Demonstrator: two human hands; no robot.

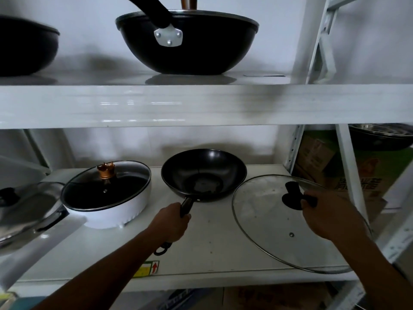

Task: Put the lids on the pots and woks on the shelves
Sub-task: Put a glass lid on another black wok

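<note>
An uncovered black wok (203, 173) sits in the middle of the lower shelf (212, 253). My left hand (172, 222) is shut around its black handle. To its right, my right hand (328, 214) grips the black knob of a large glass lid (268, 222), which is tilted with its near edge at the shelf front. Left of the wok stands a white pot (107, 211) with a glass lid and copper knob on it. On the upper shelf (201, 104) a big black wok (187, 43) wears a lid with a brown knob.
A covered steel pan (26, 211) is at the far left of the lower shelf. Another black wok (24, 43) sits upper left. White shelf uprights (350, 175) stand at the right, with cardboard boxes (335, 166) and a steel bowl (380, 137) behind them.
</note>
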